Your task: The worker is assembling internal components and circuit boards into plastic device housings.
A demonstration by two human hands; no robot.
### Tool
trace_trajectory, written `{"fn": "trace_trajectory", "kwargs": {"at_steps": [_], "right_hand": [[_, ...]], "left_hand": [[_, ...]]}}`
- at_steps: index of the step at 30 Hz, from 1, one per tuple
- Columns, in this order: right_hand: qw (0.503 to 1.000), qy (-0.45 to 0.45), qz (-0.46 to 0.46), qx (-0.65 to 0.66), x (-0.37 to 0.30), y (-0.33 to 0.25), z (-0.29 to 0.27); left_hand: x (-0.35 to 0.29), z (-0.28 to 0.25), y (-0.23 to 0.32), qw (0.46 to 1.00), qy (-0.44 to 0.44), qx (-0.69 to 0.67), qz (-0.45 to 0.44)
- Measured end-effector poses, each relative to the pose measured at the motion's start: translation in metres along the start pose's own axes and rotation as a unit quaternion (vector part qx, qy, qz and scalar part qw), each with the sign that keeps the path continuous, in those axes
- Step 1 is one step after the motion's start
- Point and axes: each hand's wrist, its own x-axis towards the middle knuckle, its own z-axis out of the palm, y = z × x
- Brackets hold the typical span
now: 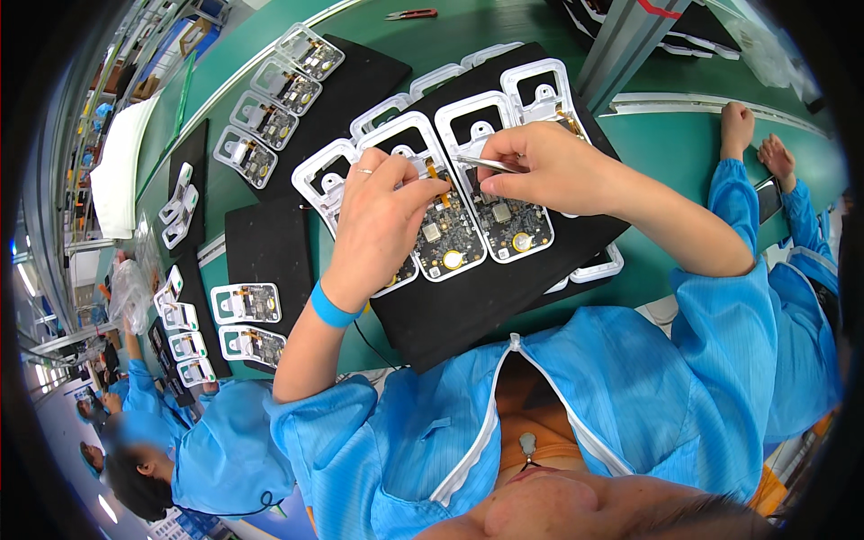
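My left hand (382, 211) bends over a white plastic housing (478, 245) with a dark circuit board (430, 247) in it. Its thumb and forefinger are closed beside an orange ribbon cable (444, 202); what lies between them is hidden. My right hand (544, 166) grips metal tweezers (486, 164), whose tip points left toward that same housing. A round silver-yellow coin cell (453, 260) sits near the board's lower end. Just to the right lies another housing with its board (501, 213), partly under my right hand. A blue band circles my left wrist.
Under the housings is a black mat (450, 315) on a green bench (657, 243). More housings with boards (286, 87) stand in a row at the upper left. A metal post (621, 54) rises behind. Red-handled snips (411, 14) lie far back. Co-workers sit on both sides.
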Motion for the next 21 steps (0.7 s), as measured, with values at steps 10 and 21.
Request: {"fn": "trace_trajectory", "kwargs": {"at_steps": [10, 21], "right_hand": [[0.999, 0.021, 0.016, 0.042, 0.003, 0.002, 0.012], [0.946, 0.011, 0.234, 0.222, 0.027, -0.012, 0.038]], "left_hand": [[0.015, -0.005, -0.008, 0.99, -0.085, 0.059, 0.095], [0.006, 0.003, -0.016, 0.985, 0.084, 0.033, 0.145]]}}
